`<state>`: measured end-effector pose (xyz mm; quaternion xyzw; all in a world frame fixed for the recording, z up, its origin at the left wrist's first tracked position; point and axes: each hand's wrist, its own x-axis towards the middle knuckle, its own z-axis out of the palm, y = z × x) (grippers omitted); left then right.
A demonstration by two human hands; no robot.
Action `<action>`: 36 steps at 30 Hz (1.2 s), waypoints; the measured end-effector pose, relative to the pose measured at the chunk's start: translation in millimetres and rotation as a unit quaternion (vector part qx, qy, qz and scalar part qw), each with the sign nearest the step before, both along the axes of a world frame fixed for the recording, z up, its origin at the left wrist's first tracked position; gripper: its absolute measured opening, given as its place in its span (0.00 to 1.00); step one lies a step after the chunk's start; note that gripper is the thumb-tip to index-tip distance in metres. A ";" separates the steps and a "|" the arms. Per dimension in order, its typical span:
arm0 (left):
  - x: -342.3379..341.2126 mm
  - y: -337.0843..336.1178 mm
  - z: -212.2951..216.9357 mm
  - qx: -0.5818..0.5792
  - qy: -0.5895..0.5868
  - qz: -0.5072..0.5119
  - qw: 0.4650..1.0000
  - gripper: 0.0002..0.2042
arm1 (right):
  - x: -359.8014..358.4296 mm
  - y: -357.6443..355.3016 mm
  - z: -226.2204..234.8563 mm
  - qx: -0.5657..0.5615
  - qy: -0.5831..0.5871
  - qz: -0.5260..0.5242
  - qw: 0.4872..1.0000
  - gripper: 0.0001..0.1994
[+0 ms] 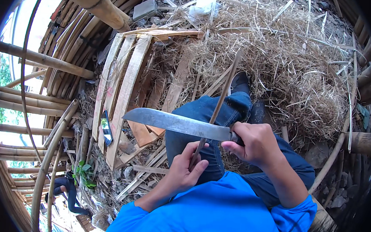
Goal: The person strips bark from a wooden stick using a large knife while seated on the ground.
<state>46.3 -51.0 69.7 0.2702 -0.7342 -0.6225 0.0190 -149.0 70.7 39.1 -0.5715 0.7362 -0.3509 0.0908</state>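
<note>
My right hand (256, 146) is closed around the dark handle of a machete (170, 121). Its broad grey blade points left and crosses the strip that my other hand holds. Fingers of my left hand (184, 170) grip the lower end of a long, thin bamboo strip (223, 95), which slants up and away over my legs. Blade and strip overlap just left of the handle; whether the edge bites into the strip, I cannot tell. Both hands are above my lap, over the blue jeans (203, 110).
Pale wooden slats (130, 83) lie at the left, with a phone (106, 128) against them. A heap of dry shavings (290, 71) spreads ahead and right. Bamboo poles (33, 100) line the left side; a person (68, 191) is beyond them at lower left.
</note>
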 end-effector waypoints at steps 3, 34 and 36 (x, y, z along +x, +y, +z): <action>2.8 -3.7 8.3 -0.071 -0.050 -0.004 0.996 0.14 | -5.5 -15.5 7.7 -0.008 0.019 0.026 0.999 0.24; 30.8 -12.9 4.9 -0.036 -0.111 0.035 0.993 0.14 | 8.4 -41.7 16.8 0.056 0.128 0.049 0.989 0.26; 31.1 -13.2 2.4 -0.037 -0.103 0.039 0.993 0.14 | 8.3 -43.1 17.0 0.051 0.147 0.046 0.987 0.26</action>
